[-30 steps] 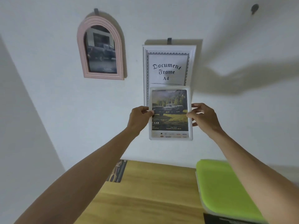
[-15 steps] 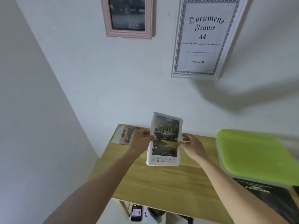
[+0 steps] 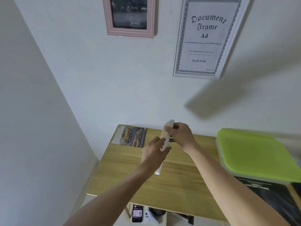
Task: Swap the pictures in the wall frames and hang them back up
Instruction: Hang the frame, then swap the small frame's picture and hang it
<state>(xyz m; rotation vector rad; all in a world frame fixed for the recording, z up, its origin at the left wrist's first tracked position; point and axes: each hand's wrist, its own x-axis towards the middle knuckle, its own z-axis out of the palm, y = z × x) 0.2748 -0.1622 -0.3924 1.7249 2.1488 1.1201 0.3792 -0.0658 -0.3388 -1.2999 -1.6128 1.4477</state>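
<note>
A small white picture frame (image 3: 166,136) is held edge-on above the wooden table (image 3: 171,185), its picture side turned away from me. My left hand (image 3: 154,152) grips its lower part and my right hand (image 3: 180,135) grips its upper part. A loose picture of a yellow car (image 3: 130,136) lies flat at the table's far left corner. On the wall hang a pink frame (image 3: 130,17) with a dark car picture and a white A4 document frame (image 3: 205,38) with its printed insert.
A lime-green lidded box (image 3: 257,152) sits on the table's right side, on top of a dark printed sheet (image 3: 273,196). Side wall close on the left. Under the table lie a phone (image 3: 137,212) and other small items.
Both hands brought the small white frame down from the wall to over the table and turned it edge-on. My view dropped toward the table.
</note>
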